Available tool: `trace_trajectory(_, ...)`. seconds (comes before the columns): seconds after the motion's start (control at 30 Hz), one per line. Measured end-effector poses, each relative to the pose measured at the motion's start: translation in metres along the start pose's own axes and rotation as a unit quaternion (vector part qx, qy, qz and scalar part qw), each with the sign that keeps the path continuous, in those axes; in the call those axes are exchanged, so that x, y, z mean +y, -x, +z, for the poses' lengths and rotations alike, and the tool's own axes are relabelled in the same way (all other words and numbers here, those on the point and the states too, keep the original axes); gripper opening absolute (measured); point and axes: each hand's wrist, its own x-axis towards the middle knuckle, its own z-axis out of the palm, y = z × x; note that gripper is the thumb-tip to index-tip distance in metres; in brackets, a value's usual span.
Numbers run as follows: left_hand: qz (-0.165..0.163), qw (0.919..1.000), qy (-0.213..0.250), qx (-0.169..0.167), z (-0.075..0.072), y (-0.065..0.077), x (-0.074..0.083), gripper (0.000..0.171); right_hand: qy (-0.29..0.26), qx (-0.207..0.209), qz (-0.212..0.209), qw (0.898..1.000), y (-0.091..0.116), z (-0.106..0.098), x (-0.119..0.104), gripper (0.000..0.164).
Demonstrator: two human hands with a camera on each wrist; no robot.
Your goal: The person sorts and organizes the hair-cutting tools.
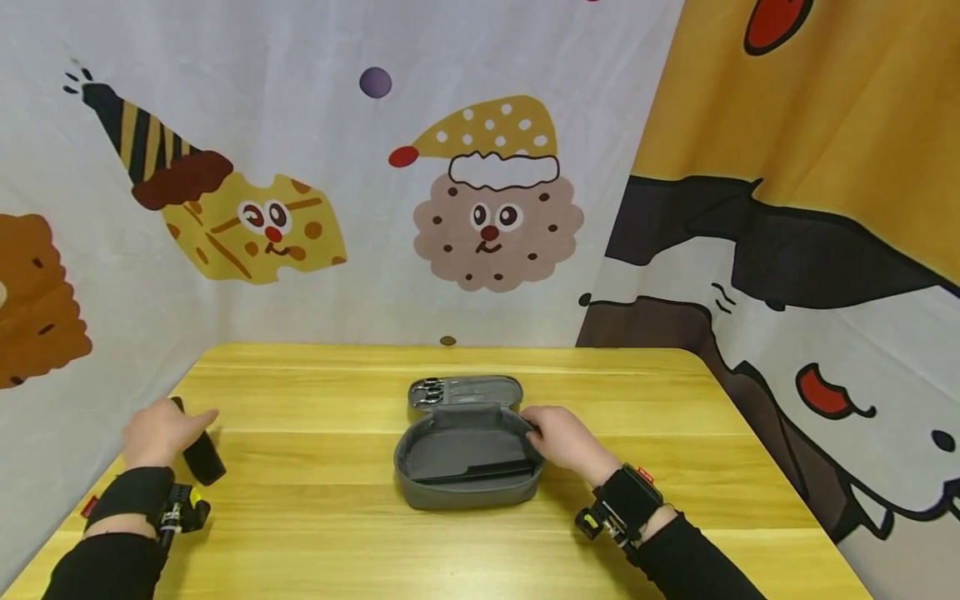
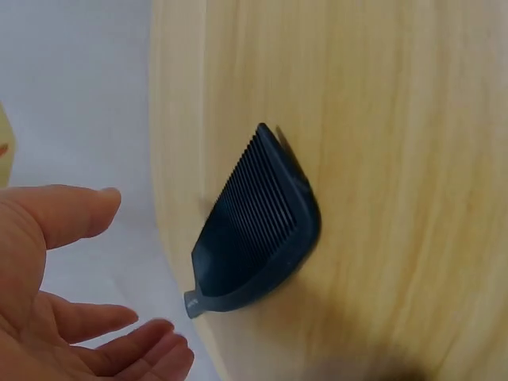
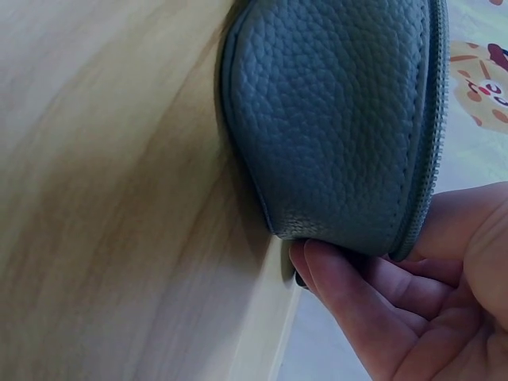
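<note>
My left hand (image 1: 165, 433) is held over the table's left side, thumb and fingers spread apart. Just beyond the fingers, in the left wrist view, lies a wide black comb (image 2: 262, 214) with a curved back and a narrow neck; the hand partly covers it in the head view. At the centre stands a grey zip case (image 1: 472, 497), its lid (image 1: 480, 390) folded back. Thumb and fingers of my right hand (image 1: 566, 437) pinch the case's right rim, beside the zip. Inside lies a long, thin black tool (image 1: 480, 472).
Small metal scissors (image 1: 429, 390) and other slim tools sit in the lid's lining. The yellow wooden table (image 1: 315, 542) ends at a white curtain (image 1: 300, 308) printed with cartoon figures. Each wrist wears a strapped camera.
</note>
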Motion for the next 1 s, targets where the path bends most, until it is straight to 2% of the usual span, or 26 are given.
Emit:
trace_trajectory(0.13,-0.030,0.9995,0.001,-0.008,0.0002,-0.0022,-0.0001,0.048,0.000,0.004,-0.005,1.000,-0.0005,0.0002,0.0000,0.011)
trace_trajectory(0.3,-0.046,0.9988,-0.007,-0.010,0.0022,-0.0024,-0.0015,0.050,-0.002,0.004,-0.012,1.000,0.0007,0.0015,0.0004,0.011)
trace_trajectory(0.4,-0.057,0.9980,-0.010,-0.024,0.0041,-0.0026,-0.0033,0.051,-0.004,0.003,-0.013,1.000,0.0011,0.0017,0.0004,0.012)
trace_trajectory(0.53,-0.063,0.9972,-0.018,-0.037,0.0059,-0.0045,-0.0056,0.050,-0.005,0.005,-0.014,1.000,0.0011,0.0012,0.0000,0.013)
trace_trajectory(0.77,-0.076,0.9952,-0.048,-0.038,0.0083,-0.0070,-0.0056,0.053,-0.005,0.005,-0.015,1.000,0.0009,0.0001,0.0004,0.013)
trace_trajectory(1.0,-0.081,0.9947,-0.046,-0.043,0.0070,-0.0064,-0.0038,0.051,-0.009,0.002,-0.010,1.000,0.0007,-0.0016,-0.0006,0.013)
